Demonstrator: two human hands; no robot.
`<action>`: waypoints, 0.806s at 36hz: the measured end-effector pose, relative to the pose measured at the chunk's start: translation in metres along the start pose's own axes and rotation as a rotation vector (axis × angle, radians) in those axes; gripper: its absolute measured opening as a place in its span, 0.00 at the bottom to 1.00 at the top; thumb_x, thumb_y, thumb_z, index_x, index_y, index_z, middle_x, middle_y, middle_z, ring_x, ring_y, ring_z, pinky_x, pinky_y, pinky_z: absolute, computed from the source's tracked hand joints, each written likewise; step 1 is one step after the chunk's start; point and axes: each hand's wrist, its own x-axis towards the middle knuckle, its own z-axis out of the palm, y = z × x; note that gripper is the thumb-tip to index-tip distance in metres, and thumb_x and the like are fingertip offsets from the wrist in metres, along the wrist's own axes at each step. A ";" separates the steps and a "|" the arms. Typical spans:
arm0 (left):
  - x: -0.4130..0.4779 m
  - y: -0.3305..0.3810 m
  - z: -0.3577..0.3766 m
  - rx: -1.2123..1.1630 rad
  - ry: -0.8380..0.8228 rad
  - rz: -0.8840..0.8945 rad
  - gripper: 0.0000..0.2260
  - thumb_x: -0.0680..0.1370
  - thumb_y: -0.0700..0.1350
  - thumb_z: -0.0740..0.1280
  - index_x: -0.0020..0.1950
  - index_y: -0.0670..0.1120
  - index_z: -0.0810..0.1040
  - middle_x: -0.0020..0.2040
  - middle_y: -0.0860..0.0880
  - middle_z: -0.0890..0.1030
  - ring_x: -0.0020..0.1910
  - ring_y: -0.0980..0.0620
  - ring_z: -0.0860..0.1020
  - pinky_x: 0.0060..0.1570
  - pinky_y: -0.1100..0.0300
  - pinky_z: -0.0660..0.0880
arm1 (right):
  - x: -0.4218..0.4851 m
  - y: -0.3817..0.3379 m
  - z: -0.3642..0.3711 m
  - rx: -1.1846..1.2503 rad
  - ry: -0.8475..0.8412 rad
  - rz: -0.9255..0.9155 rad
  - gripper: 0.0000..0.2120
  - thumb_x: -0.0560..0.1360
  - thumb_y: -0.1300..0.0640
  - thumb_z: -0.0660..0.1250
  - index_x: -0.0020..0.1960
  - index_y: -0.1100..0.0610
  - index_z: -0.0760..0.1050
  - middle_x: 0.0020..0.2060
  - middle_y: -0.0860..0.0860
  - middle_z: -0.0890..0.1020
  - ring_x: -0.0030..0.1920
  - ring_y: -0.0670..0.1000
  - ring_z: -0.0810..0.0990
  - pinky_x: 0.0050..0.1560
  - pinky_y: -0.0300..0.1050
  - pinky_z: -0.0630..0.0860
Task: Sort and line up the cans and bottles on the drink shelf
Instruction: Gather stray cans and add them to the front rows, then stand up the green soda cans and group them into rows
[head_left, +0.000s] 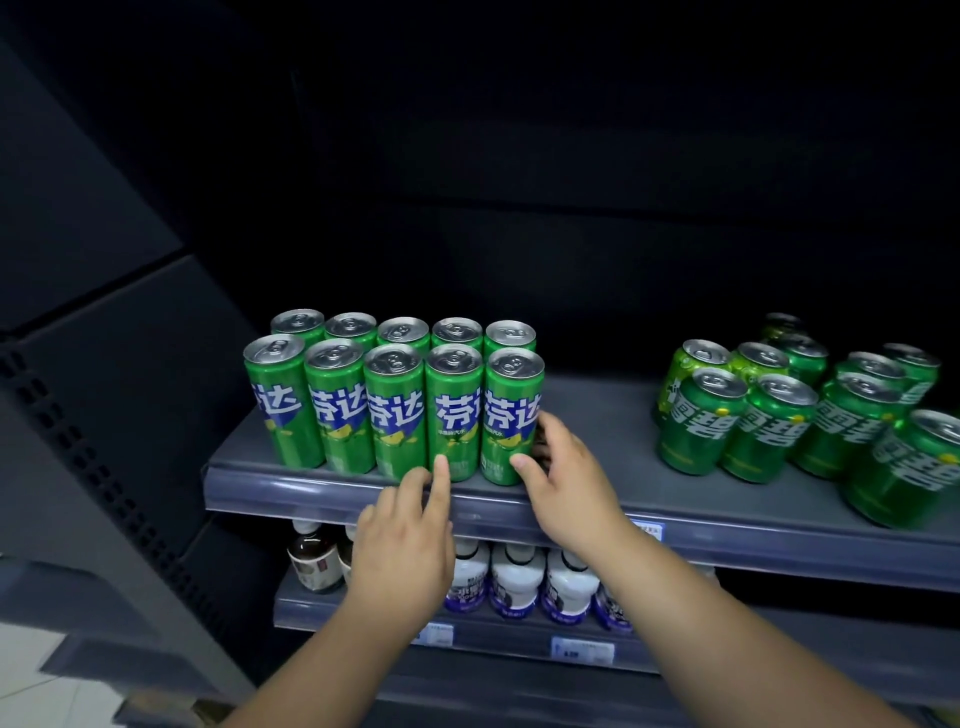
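- Grey shelf (675, 499), dark bay — squaring tall cans (337, 405), two rows, front left.
- Left hand (405, 545): forefinger straight, touching front can (453, 410); right hand (566, 488) seemingly cups end can (511, 415).
- Next — loose short cans (769, 415), right, need lining.

Glossy green metal cans (453, 410); matt grey shelf (597, 400).

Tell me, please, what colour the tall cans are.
The tall cans are green with white-on-blue lettering; head view.

The right hand (566, 483) grips the end can (511, 415) of the tall green can block (395, 405); the left hand (405, 545) touches its front. Squat cans (769, 421) cluster well right of it.
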 end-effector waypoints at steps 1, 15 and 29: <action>-0.001 -0.001 0.002 -0.009 0.001 -0.004 0.32 0.72 0.47 0.72 0.73 0.39 0.70 0.58 0.43 0.75 0.45 0.41 0.77 0.39 0.48 0.77 | 0.000 0.000 0.000 -0.004 -0.002 -0.001 0.26 0.80 0.49 0.65 0.75 0.42 0.61 0.68 0.45 0.76 0.65 0.47 0.76 0.64 0.54 0.76; -0.011 -0.014 -0.004 -0.194 0.002 0.022 0.27 0.78 0.51 0.58 0.76 0.43 0.65 0.70 0.46 0.72 0.66 0.46 0.71 0.66 0.48 0.71 | 0.002 0.003 -0.002 -0.037 -0.040 -0.018 0.27 0.80 0.48 0.65 0.76 0.43 0.60 0.69 0.46 0.75 0.66 0.48 0.75 0.64 0.52 0.75; -0.011 -0.015 -0.004 -0.170 -0.026 -0.011 0.27 0.78 0.51 0.57 0.77 0.43 0.64 0.71 0.41 0.69 0.70 0.40 0.68 0.68 0.42 0.70 | 0.001 0.002 -0.001 -0.056 -0.022 -0.026 0.26 0.81 0.47 0.63 0.76 0.41 0.59 0.68 0.45 0.76 0.66 0.47 0.76 0.62 0.50 0.76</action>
